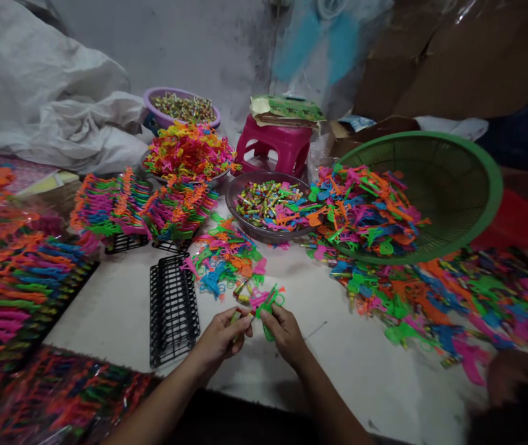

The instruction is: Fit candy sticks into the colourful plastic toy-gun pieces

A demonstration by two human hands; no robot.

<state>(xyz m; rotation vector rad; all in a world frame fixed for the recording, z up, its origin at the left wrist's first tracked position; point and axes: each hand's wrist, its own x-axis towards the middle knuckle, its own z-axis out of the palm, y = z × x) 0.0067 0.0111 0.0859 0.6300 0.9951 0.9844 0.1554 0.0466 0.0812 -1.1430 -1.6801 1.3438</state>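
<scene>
Left arm: bare forearm rising from the worktop's near edge, angled inward.
Left hand point(221, 337): fingers curled, tips pinched together.
Right arm: bare forearm, angled inward.
Right hand point(284, 334): fingers bent, pinching, almost touching the left's fingertips.

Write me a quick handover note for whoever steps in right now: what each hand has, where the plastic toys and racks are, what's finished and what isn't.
Left hand: pinching a small wrapped piece; what it is I cannot tell.
Right hand: holding a green plastic toy, close to the left.
Empty black rack lies just left of the hands.
Filled racks stand behind it, more at far left.
Loose toys: small pile ahead, big heap in the tilted green basket and spilling to the right.
Bowl of wrapped pieces at centre.
Done: several racks full. Left: the loose heap, the empty rack.
</scene>
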